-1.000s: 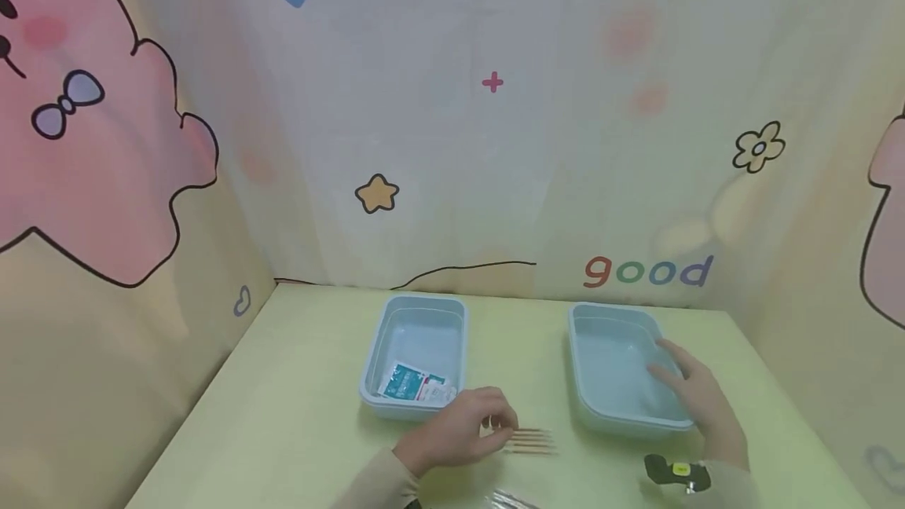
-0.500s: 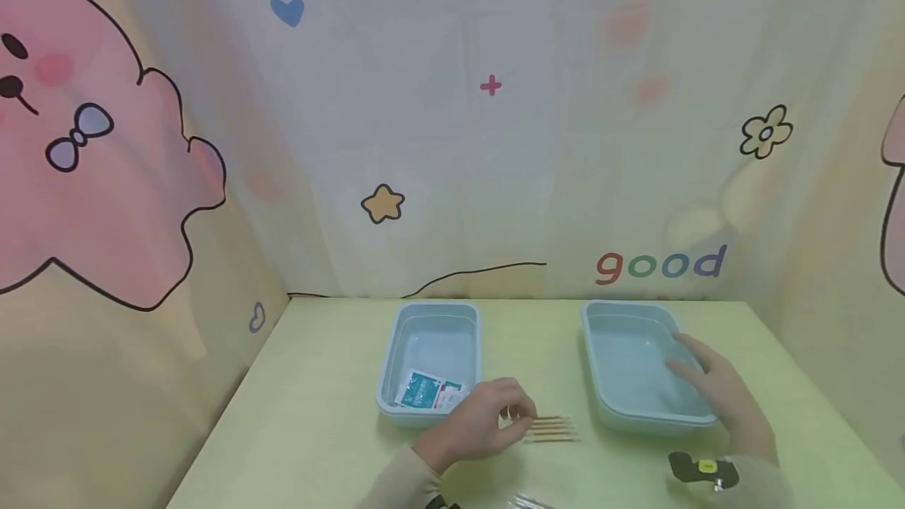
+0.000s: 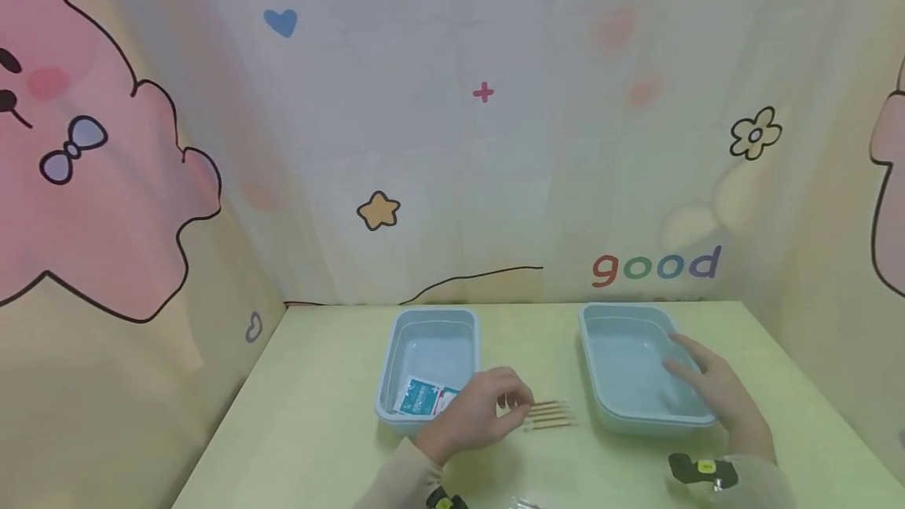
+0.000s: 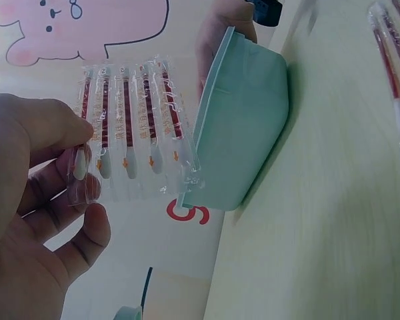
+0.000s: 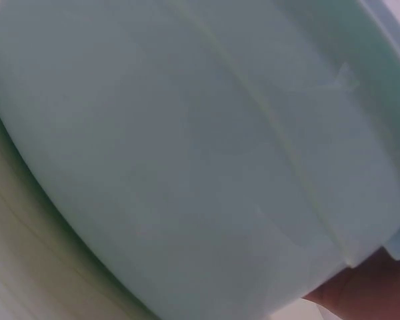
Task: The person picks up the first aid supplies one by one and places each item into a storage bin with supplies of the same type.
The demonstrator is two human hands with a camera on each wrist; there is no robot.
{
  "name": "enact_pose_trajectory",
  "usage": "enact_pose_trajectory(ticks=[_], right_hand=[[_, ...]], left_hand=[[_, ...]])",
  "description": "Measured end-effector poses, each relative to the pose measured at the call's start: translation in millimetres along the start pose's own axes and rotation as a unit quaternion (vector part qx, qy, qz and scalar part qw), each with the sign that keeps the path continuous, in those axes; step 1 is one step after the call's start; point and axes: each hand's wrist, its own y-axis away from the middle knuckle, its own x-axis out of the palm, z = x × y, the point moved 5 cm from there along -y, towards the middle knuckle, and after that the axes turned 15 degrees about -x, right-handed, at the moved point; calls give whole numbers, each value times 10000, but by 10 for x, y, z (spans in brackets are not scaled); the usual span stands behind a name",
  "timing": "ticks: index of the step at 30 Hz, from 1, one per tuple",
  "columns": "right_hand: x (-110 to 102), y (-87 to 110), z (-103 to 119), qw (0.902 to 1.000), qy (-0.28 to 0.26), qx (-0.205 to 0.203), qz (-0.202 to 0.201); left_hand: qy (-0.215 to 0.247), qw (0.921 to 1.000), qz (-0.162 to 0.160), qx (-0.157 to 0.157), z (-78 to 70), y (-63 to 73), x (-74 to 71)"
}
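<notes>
My left hand (image 3: 481,415) pinches a clear plastic strip of cotton swabs (image 4: 130,127) by one end, between thumb and fingers. The swabs (image 3: 551,416) have dark reddish-brown sticks and white tips, lying side by side in sealed sleeves. They hang above the table, between the two tubs. My right hand (image 3: 723,395) holds the right rim of the pale blue plastic tub (image 3: 629,371), with digits over its inner side; in the right wrist view part of the hand shows outside, below the rim. The tub's wall (image 5: 187,167) hides most of that hand there.
A second pale blue tub (image 3: 437,348) stands to the left, holding blue-and-white packets (image 3: 422,397) partly hidden by my left hand. More wrapped swabs (image 4: 393,60) lie on the table (image 3: 283,415) near its front. A printed curtain (image 3: 424,116) rises behind.
The head view has shifted slightly. My left hand keeps the swab strip between the tubs, its angle slightly changed. The right hand stays at the tub's rim.
</notes>
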Motion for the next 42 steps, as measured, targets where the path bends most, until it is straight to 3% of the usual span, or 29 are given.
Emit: enact_pose_trajectory(ticks=[21, 42], right_hand=[[31, 12, -7, 9999, -78, -94, -54], [12, 4, 15, 9999, -86, 6, -82]], left_hand=[[5, 10000, -46, -64, -30, -164, -41], [79, 10000, -9, -49, -142, -554, 121]])
